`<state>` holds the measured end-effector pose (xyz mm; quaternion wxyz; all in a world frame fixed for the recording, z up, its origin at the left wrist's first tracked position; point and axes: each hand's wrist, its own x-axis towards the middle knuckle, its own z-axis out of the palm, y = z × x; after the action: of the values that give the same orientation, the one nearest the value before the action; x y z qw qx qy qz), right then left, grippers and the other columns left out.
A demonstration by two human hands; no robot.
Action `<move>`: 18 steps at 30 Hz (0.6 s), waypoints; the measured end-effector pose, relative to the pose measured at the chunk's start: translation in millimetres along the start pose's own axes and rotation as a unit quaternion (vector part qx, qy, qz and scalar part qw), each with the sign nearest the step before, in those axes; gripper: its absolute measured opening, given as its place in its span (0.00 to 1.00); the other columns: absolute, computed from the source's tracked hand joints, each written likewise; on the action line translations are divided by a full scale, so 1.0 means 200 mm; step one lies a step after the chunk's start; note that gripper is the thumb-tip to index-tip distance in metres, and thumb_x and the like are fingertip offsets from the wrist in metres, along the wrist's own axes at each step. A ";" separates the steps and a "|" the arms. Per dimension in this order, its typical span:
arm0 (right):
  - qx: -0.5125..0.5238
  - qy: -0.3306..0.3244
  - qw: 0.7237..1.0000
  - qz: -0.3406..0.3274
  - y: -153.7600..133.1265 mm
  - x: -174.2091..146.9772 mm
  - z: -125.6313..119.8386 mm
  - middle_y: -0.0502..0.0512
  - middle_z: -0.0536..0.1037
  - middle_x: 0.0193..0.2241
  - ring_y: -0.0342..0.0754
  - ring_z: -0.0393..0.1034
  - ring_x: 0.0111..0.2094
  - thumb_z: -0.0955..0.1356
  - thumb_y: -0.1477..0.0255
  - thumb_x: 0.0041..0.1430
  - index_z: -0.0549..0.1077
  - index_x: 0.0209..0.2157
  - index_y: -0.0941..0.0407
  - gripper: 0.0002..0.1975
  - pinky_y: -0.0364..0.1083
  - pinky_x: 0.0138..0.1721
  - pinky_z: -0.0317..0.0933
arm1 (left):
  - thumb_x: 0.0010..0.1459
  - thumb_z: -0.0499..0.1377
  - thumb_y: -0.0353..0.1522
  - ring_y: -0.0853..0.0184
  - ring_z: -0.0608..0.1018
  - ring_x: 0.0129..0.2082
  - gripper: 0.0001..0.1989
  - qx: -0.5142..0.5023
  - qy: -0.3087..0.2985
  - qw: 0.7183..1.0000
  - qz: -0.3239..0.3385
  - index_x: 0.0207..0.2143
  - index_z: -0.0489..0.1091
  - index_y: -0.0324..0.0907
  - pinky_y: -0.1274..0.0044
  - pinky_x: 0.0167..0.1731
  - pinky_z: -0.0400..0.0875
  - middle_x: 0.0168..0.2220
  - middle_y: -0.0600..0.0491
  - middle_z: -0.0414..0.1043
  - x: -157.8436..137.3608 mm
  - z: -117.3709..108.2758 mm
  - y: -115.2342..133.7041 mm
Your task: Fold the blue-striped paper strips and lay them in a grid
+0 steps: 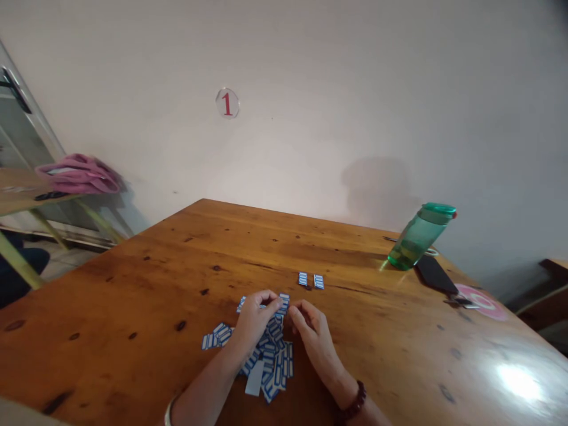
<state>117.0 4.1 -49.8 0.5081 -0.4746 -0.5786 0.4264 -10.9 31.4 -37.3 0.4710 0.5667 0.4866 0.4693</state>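
My left hand (257,316) pinches a small blue-and-white label sheet (284,302) between thumb and fingertips, above a loose pile of similar label sheets (284,364). Just right of that sheet is my right hand (313,331), its fingers curled and the thumb close to the index finger. Whatever may lie between those fingertips is too small to make out. One plain pale slip (254,378) lies at the pile's near side. Beyond the hands, two small label sheets (318,281) rest side by side on the wooden table (155,296). My left forearm and hand hide part of the pile.
A green bottle (419,236) stands at the right, beside a dark flat phone-like object (435,274). Nearer lie keys (461,302) and a pink round disc (481,302). A wall borders the table's far edge. Pink cloth (82,173) sits on another table at left.
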 end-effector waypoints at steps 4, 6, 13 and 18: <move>0.098 0.009 0.994 0.047 0.00 0.01 0.00 0.46 0.64 0.19 0.40 0.57 0.20 0.69 0.62 0.44 0.65 0.23 0.57 0.14 0.39 0.22 0.53 | 0.43 0.57 0.35 0.69 0.68 0.22 0.08 0.040 -0.018 0.999 0.012 0.16 0.68 0.40 0.78 0.26 0.62 0.17 0.57 0.67 -0.01 0.01 0.02; 0.135 0.022 0.989 0.060 0.02 0.02 -0.01 0.45 0.64 0.18 0.39 0.56 0.20 0.69 0.63 0.45 0.64 0.23 0.57 0.14 0.39 0.22 0.53 | 0.44 0.56 0.36 0.69 0.69 0.22 0.10 0.026 -0.010 1.000 0.012 0.17 0.68 0.40 0.79 0.26 0.63 0.18 0.56 0.68 -0.01 0.00 0.04; 0.136 0.045 0.988 0.064 0.02 0.02 -0.03 0.46 0.63 0.19 0.39 0.54 0.20 0.67 0.65 0.48 0.67 0.24 0.58 0.10 0.39 0.22 0.51 | 0.46 0.54 0.37 0.68 0.72 0.26 0.10 0.019 0.105 0.994 0.033 0.22 0.68 0.40 0.78 0.27 0.65 0.22 0.54 0.71 0.00 -0.11 0.04; 0.139 0.055 0.986 0.069 0.00 0.02 -0.04 0.46 0.62 0.19 0.39 0.54 0.20 0.66 0.64 0.48 0.64 0.23 0.57 0.11 0.39 0.21 0.52 | 0.48 0.53 0.36 0.66 0.73 0.29 0.09 0.112 0.127 0.984 0.051 0.24 0.67 0.41 0.77 0.30 0.65 0.25 0.53 0.72 0.02 -0.17 0.00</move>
<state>124.1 8.2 -48.1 0.5697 -0.4608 -0.4505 0.5100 -43.4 38.8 -32.1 0.3144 0.5760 0.5626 0.5028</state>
